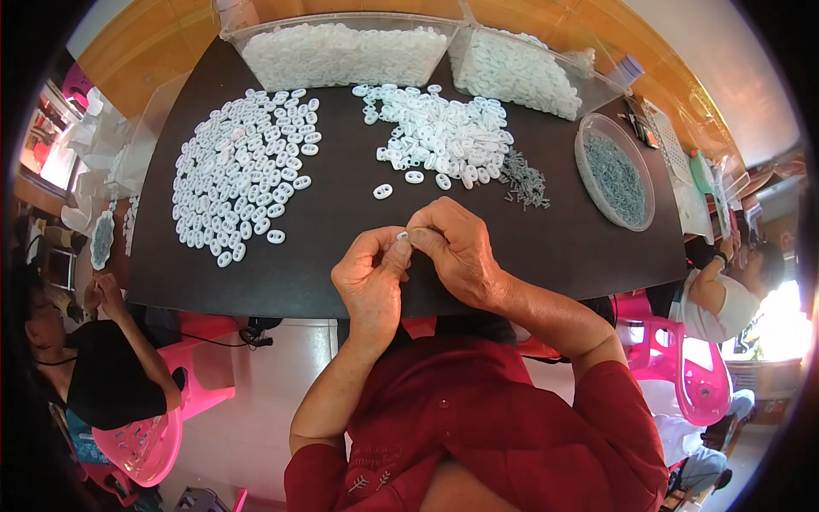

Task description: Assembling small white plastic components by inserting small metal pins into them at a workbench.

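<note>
While the left hand [374,280] is pinching a small white piece [403,235] between thumb and fingers over the near part of the bench [341,205], the right hand [462,252] is bending its fingers close beside that piece, and I cannot tell whether they are gripping anything. Beyond the hands, a loose white oval [383,192] with two holes is lying near a heap of white pieces [444,132], and grey pins [525,181] are resting against its right side. A broad spread of white ovals [235,175] is covering the left, a round clear tray [585,175] is holding more pins on the right, and two clear bins [341,16] are standing at the far edge.
</note>
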Available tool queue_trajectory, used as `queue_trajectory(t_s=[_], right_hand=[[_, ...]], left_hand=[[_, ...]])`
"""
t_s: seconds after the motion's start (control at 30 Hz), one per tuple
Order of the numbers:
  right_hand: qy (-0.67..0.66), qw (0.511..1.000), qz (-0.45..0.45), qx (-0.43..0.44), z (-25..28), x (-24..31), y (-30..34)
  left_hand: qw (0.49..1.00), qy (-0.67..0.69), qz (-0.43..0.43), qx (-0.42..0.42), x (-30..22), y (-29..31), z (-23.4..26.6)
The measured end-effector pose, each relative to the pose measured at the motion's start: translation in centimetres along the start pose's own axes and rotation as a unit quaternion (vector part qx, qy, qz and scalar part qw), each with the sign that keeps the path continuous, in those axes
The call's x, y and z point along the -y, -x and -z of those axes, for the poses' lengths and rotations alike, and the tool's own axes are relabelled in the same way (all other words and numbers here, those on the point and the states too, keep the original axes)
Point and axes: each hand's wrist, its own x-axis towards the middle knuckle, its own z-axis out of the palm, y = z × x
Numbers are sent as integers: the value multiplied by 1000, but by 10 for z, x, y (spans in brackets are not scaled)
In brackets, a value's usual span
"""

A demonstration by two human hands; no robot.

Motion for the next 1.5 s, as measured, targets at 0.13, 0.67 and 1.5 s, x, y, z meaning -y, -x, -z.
queue_trajectory(t_s=[0.13, 0.67, 1.5], right_hand=[[-5, 1000, 29, -4, 18, -1, -4], [313, 945, 84, -34, 29, -28, -2], [-332, 923, -186, 55, 28, -1, -11]], left_hand=[[998, 51, 32, 10, -4, -5, 5], [995, 85, 48, 5, -10, -6, 5], [997, 56, 55, 1, -23, 3, -3]])
